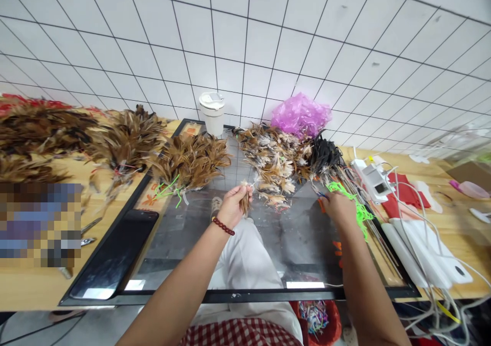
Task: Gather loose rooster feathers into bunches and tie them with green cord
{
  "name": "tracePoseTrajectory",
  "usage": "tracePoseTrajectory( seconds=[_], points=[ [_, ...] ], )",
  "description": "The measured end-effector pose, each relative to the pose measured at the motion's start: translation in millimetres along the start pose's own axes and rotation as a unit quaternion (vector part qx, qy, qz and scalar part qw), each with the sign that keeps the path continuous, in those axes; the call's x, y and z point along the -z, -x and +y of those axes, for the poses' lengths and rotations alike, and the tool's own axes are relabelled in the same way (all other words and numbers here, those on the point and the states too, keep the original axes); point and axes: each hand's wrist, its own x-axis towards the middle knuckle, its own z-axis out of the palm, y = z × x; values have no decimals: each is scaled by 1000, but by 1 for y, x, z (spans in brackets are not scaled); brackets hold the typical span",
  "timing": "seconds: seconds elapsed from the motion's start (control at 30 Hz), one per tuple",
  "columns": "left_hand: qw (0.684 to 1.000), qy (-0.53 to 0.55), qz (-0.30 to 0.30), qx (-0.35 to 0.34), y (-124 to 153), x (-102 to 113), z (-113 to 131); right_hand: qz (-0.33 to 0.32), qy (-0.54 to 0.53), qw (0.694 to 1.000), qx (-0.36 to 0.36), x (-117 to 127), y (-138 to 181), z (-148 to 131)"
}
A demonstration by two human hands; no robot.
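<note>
Left hand [232, 208] pinches a small feather tuft [246, 199] above the glass table [192, 297]. Right hand [337, 207] rests by the green cord [358, 210], its grip hidden from me. A slack pinch could scatter feathers, and the cord might snag fingers.

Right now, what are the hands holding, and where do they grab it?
The left hand pinches a few feathers near their middle. The right hand lies by the green cord; whether it grips anything is hidden.
</note>
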Motion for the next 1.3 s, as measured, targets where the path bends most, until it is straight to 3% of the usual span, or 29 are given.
tracePoseTrajectory(
  seconds=[0.13,0.23,0.3,0.4,0.47,0.57,0.63,0.7,0.77,0.9,0.97,1.13,1.2,1.3],
  points=[
    [1000,-15,18,-1,0,1,-2,67,55,994,62,-4,-1,-3],
    [1000,-14,15,-3,0,0,-1,132,28,987,91,4,-2,1],
    [1000,-17,5,0,0,-1,-1,216,-36,972,85,19,2,0],
    [1000,-16,-9,4,0,-2,0,315,-215,921,82,47,19,-25],
    [1000,-12,-9,4,0,-3,-1,277,-391,873,93,58,35,-60],
    [1000,-3,5,4,0,-3,-1,77,-625,769,111,53,55,-123],
    [1000,-2,10,8,1,-3,-1,-44,-717,687,115,40,63,-157],
    [1000,-5,8,10,2,-4,-1,-98,-760,634,102,26,66,-176],
    [1000,-10,1,5,3,-5,-1,-115,-766,626,96,17,68,-180],
    [1000,-26,-6,-6,4,-7,-2,-135,-749,642,97,14,71,-173],
    [999,-37,-9,-8,4,-6,-2,-134,-771,618,79,17,71,-173],
    [996,-86,-32,1,5,-4,-5,-124,-847,517,-23,25,60,-179],
    [993,-107,-52,7,5,-3,-6,-138,-851,506,-40,26,56,-179],
    [988,-133,-76,10,7,-3,-6,-111,-844,524,-29,23,52,-177]
  ],
)
